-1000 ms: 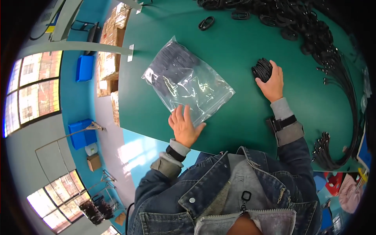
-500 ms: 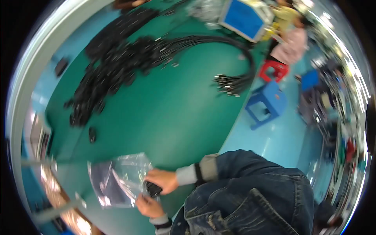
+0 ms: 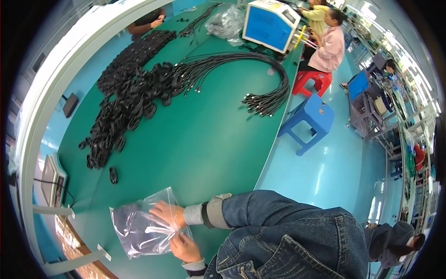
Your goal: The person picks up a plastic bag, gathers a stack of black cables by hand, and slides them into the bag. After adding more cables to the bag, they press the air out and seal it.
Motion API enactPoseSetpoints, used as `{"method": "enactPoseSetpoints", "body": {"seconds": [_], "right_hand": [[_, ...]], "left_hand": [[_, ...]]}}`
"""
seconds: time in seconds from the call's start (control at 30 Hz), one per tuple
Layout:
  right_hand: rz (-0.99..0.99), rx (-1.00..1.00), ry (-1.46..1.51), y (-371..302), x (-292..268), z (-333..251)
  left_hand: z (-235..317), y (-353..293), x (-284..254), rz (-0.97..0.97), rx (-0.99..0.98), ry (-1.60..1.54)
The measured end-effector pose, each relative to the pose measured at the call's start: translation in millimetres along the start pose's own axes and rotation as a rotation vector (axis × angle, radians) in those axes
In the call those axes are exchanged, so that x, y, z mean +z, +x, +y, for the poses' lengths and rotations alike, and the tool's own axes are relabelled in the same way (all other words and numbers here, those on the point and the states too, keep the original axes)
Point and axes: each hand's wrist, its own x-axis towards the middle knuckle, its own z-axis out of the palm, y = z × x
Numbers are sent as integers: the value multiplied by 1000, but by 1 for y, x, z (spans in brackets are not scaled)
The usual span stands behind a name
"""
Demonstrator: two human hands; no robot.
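Note:
A clear plastic bag (image 3: 151, 237) lies at the near end of the green table, with something dark and flat-looking (image 3: 130, 215) showing through its far part. My left hand (image 3: 185, 248) pinches the bag's near edge by its mouth. My right hand (image 3: 168, 215) reaches in at the mouth, fingers stretched out under the clear film. No black coil shows in it; whatever lies beneath the palm is hidden. Farther off, a single black coiled cable (image 3: 113, 176) sits apart from a large heap of black coiled cables (image 3: 125, 109).
Loose cable ends (image 3: 262, 104) curve along the table's right side. A blue and white machine (image 3: 269, 27) and a crumpled plastic bag (image 3: 226, 23) stand at the back. Beyond the right edge are a blue stool (image 3: 312, 114) and a person (image 3: 329, 49) on a red stool. A scale (image 3: 55, 179) is at left.
My right hand has moved left into the bag, and the black coil it held no longer shows. The left hand has shifted slightly down and right, at the bag's edge. The view has steadied.

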Motion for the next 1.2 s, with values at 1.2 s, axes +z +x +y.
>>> {"method": "enactPoseSetpoints", "body": {"seconds": [1.2], "right_hand": [[90, 132, -131, 23, 0, 9]], "left_hand": [[6, -60, 38, -46, -709, -636]]}}
